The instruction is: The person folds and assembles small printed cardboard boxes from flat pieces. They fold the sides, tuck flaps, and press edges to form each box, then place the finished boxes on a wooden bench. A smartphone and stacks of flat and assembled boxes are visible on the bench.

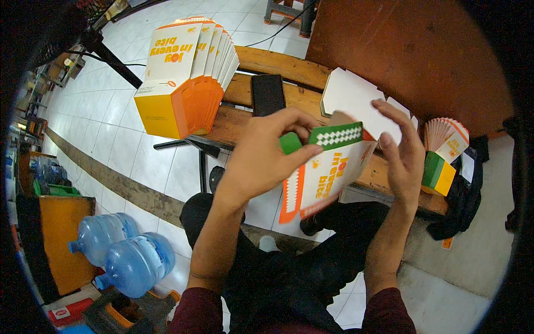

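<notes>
My left hand [267,153] grips a thin paperboard food carton [339,167], white with orange and yellow print, by its green flap with a white checked band. Thumb in front and fingers behind, it holds the carton tilted above my lap. At the carton's right side, my right hand [405,161] has its fingers apart and curved; whether a fingertip touches the board I cannot tell. Just beyond that hand, a stack of blank white paperboard pieces [350,92] lies on the slatted wooden bench [300,96].
A large fan of nested cartons [181,72] stands at the bench's left end, a smaller bundle [445,146] at the right. Between them lies a black phone [268,93]. Blue water jugs [139,261] lie on the tiled floor at left. A brown panel [423,61] rises behind.
</notes>
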The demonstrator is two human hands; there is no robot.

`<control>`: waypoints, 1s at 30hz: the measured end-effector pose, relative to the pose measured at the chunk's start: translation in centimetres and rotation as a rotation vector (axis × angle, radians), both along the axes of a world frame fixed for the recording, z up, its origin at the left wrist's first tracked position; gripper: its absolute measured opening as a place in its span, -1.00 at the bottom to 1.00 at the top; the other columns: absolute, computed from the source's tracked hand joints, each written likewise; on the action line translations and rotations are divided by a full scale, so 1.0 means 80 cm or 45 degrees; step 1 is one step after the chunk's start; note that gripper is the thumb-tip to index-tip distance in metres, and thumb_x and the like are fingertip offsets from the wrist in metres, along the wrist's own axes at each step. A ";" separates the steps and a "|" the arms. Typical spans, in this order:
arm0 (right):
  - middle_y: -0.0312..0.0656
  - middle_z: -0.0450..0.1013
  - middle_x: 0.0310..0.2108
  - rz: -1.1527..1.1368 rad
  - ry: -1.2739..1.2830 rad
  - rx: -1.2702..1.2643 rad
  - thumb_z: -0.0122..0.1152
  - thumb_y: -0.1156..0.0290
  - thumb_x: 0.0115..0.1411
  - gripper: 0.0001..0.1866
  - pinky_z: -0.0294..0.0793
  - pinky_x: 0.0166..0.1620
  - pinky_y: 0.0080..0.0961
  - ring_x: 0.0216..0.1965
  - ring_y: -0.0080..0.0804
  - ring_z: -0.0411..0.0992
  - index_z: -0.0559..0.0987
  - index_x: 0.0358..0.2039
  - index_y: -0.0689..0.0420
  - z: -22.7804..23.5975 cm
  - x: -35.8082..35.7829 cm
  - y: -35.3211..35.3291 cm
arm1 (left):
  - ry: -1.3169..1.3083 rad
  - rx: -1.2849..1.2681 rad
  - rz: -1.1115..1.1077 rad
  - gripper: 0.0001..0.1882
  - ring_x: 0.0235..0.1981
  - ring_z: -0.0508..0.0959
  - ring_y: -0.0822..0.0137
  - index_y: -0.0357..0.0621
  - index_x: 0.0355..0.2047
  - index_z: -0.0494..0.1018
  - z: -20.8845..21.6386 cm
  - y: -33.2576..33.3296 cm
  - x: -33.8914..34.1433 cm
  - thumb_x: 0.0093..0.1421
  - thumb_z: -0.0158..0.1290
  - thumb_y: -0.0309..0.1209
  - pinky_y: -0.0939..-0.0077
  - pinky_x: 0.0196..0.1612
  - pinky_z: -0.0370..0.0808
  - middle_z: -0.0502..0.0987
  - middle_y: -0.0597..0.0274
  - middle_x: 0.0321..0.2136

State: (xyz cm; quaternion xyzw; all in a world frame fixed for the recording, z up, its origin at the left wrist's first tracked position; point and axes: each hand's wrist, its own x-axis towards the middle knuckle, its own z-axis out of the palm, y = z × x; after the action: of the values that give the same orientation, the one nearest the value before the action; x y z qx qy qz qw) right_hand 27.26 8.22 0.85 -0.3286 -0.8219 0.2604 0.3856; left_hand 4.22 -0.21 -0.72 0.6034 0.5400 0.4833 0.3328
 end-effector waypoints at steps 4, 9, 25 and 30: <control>-0.12 0.52 -0.14 0.059 -0.203 0.174 0.25 0.46 0.10 -0.71 0.08 0.29 -0.03 0.00 -0.17 0.45 0.56 -0.12 0.08 -0.004 -0.024 -0.026 | -0.070 0.098 -0.016 -0.63 -0.23 0.61 0.42 -0.25 -0.17 0.47 -0.006 0.008 0.024 0.00 0.31 -0.48 0.51 -0.20 0.54 0.60 0.18 -0.26; -0.19 0.52 -0.38 -0.199 0.114 -0.007 0.33 0.48 0.02 -0.84 0.31 0.07 -0.22 -0.28 -0.23 0.49 0.58 -0.34 0.13 -0.015 -0.037 -0.020 | -0.115 0.163 0.205 -0.79 -0.27 0.61 0.43 -0.30 -0.30 0.54 -0.001 0.004 0.043 0.07 0.26 -0.49 0.53 -0.21 0.53 0.62 0.17 -0.37; -0.31 0.51 -0.37 -0.089 0.025 0.611 0.33 0.67 -0.13 -0.69 0.13 0.20 -0.18 -0.26 -0.34 0.48 0.57 -0.36 0.01 -0.007 -0.039 -0.034 | -0.136 0.078 0.165 -0.73 -0.33 0.50 0.45 -0.27 -0.13 0.57 -0.006 0.007 0.051 0.12 0.14 -0.54 0.62 -0.23 0.42 0.54 0.21 -0.39; -0.32 0.51 -0.36 -0.082 0.066 0.621 0.31 0.69 -0.16 -0.69 0.13 0.19 -0.19 -0.23 -0.32 0.46 0.55 -0.40 0.01 -0.008 -0.044 -0.041 | -0.101 0.102 -0.035 -0.68 -0.32 0.50 0.41 -0.24 -0.12 0.58 -0.002 0.004 0.035 0.08 0.10 -0.60 0.60 -0.23 0.43 0.51 0.20 -0.39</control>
State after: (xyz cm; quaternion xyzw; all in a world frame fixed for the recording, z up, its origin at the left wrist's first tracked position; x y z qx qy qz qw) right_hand 23.72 4.94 0.22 -0.2451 -0.8393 0.0503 0.4827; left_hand 7.03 0.07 -0.86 0.6040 0.4982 0.5233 0.3363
